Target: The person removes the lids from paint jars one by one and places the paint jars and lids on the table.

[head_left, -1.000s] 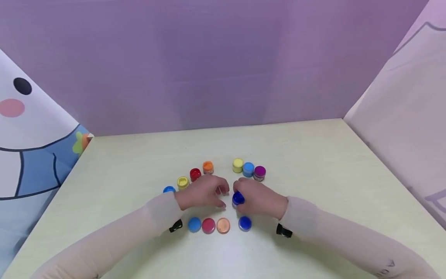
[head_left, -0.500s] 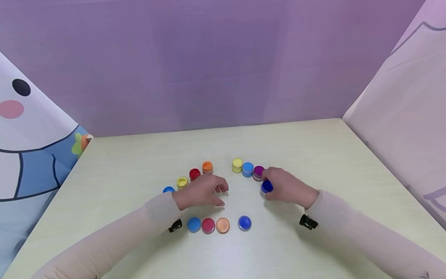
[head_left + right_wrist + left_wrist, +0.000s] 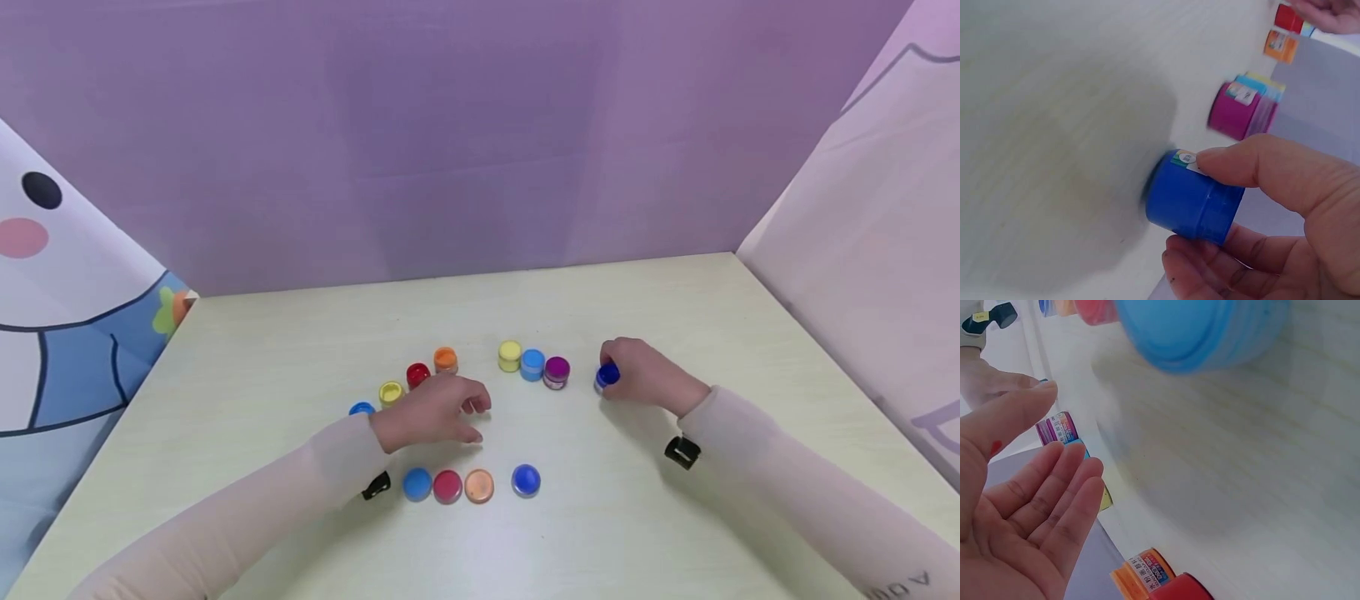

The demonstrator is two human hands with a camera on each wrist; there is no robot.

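Note:
My right hand (image 3: 647, 375) pinches a small dark blue paint jar (image 3: 607, 377) between thumb and fingers, at the right of the group. In the right wrist view the jar (image 3: 1188, 197) is tilted by the camera angle, close to the tabletop; contact is hard to tell. My left hand (image 3: 438, 410) hovers over the table with fingers loosely bent and nothing in its grasp. Beside it are a red jar (image 3: 417, 374), a yellow jar (image 3: 391, 393), an orange jar (image 3: 446, 360) and a partly hidden blue jar (image 3: 362, 408).
A pale yellow jar (image 3: 509, 356), a light blue jar (image 3: 532, 364) and a purple jar (image 3: 557, 372) form a short row left of my right hand. Nearer me are light blue (image 3: 417, 484), pink (image 3: 447, 487), peach (image 3: 479, 486) and dark blue jars (image 3: 527, 480). A purple backdrop (image 3: 465, 150) stands behind.
My right hand has carried the dark blue jar from near the middle rightward and farther away, past the purple jar. The left hand has stayed in place.

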